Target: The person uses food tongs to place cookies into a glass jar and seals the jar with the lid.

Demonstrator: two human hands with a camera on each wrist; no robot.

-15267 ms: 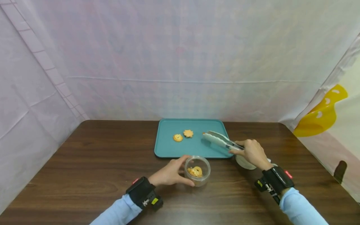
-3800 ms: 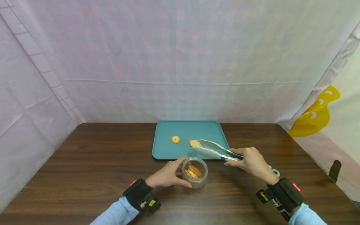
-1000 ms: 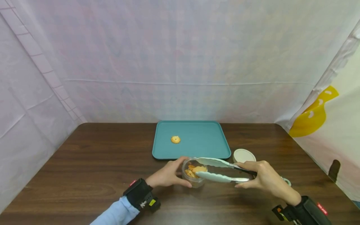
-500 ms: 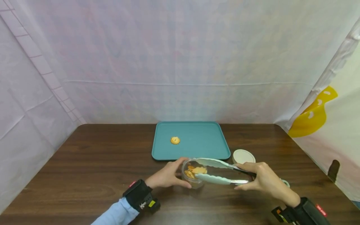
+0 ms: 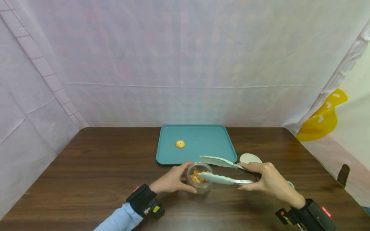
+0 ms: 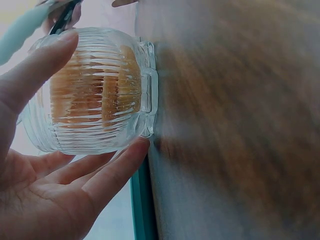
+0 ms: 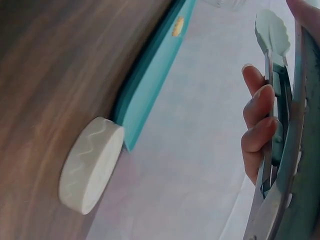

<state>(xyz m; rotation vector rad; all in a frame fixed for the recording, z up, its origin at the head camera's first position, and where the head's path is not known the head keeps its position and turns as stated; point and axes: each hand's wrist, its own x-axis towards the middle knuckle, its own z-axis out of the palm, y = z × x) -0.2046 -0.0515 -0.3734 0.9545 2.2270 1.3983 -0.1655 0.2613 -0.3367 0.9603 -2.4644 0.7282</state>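
My left hand grips a clear ribbed glass jar from its left side, thumb and fingers around it. Golden cookies lie inside the jar, stacked up in the left wrist view. My right hand holds kitchen tongs with pale green scalloped tips. The tongs' tips are spread apart with nothing between them, and the nearer one overlaps the jar's mouth. One round cookie lies on the teal tray behind the jar.
A white round lid lies on the wooden table beside the tray's right front corner, partly behind my right hand. A pale cloth hangs at the table's back edge and both sides.
A flower-shaped cookie has gone from the tray into the jar, carried by the tongs. Since then the tongs' tips have spread and risen slightly. The left hand keeps its hold.
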